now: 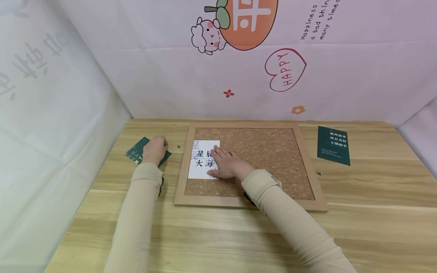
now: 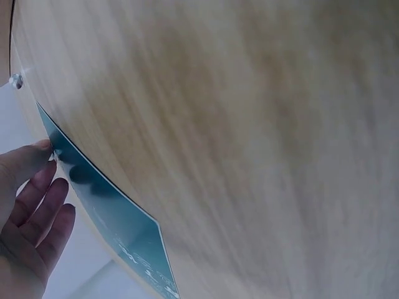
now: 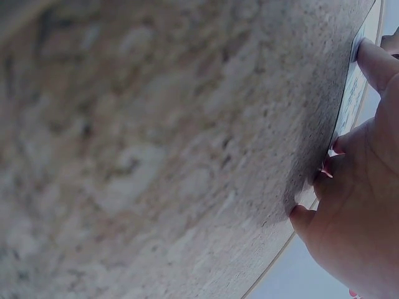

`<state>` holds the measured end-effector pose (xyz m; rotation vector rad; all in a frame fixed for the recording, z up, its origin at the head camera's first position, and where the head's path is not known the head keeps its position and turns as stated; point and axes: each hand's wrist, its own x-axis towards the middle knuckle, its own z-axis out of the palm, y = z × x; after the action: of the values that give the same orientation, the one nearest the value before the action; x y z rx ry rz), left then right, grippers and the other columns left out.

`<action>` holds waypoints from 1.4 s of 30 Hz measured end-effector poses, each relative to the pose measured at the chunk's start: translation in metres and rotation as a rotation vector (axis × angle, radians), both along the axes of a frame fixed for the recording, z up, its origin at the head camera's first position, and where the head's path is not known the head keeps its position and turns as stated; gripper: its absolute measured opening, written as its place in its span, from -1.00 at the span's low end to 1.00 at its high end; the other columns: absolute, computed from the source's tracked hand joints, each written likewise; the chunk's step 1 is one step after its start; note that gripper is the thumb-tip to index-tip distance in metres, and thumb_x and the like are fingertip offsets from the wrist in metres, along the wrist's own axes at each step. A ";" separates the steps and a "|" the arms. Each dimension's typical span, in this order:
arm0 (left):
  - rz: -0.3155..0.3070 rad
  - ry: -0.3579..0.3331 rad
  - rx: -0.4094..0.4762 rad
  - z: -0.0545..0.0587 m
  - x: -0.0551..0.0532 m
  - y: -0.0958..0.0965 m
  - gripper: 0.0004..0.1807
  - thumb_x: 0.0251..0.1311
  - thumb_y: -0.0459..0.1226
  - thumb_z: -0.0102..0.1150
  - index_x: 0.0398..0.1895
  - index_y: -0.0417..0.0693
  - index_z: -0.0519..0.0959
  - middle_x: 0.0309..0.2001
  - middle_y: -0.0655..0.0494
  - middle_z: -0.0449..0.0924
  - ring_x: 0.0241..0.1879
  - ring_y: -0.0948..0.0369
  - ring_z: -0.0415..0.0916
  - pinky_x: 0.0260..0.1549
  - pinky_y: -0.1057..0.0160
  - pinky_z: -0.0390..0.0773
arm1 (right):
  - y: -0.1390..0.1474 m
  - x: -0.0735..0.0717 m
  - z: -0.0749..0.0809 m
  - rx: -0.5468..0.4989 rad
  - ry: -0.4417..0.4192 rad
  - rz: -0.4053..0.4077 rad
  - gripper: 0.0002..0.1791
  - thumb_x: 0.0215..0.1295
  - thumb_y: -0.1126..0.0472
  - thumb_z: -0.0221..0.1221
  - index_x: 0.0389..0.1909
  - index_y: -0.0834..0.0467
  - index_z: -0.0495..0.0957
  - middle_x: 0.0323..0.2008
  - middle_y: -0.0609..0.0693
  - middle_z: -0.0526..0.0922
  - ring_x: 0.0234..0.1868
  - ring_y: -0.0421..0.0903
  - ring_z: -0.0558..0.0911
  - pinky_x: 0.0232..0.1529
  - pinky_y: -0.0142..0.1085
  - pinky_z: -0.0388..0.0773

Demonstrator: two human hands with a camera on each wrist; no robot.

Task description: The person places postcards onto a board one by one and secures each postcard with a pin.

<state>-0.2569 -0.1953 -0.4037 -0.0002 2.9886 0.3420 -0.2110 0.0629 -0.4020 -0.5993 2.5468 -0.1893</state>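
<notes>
White card (image 1: 203, 159) at nine o'clock on cork board (image 1: 261, 153). Right fingers (image 1: 222, 152) spread on it, gripping nothing; sideways drag could skew it. Left fingers (image 2: 50, 213) at green card (image 1: 138, 147), farther toward nine; cannot tell if pinching; hasty lift could crease it.

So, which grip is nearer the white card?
The right. The right grip touches the white card; the left grip is farther away, left of the corkboard, at a green card.

Looks like a makeshift tabletop booth, room type unclear, going by wood-grain table (image 1: 211, 239) boxed in by cartoon-printed back cloth (image 1: 170, 83) and pale left-hand sheet (image 1: 51, 151).
</notes>
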 end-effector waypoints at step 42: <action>0.041 0.021 0.443 0.021 -0.012 0.071 -0.69 0.43 -0.27 -0.09 0.10 -0.14 0.54 0.13 -0.11 0.55 0.13 -0.01 0.49 0.12 0.04 0.50 | 0.000 0.001 0.004 0.001 -0.010 0.014 -0.06 0.40 -0.31 -0.18 0.52 0.11 -0.35 0.54 0.03 -0.40 0.56 -0.01 -0.32 0.55 -0.03 -0.27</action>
<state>-0.2694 -0.1239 -0.3831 -0.0135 2.8668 1.0031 -0.2101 0.0629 -0.3980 -0.6145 2.5323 -0.1848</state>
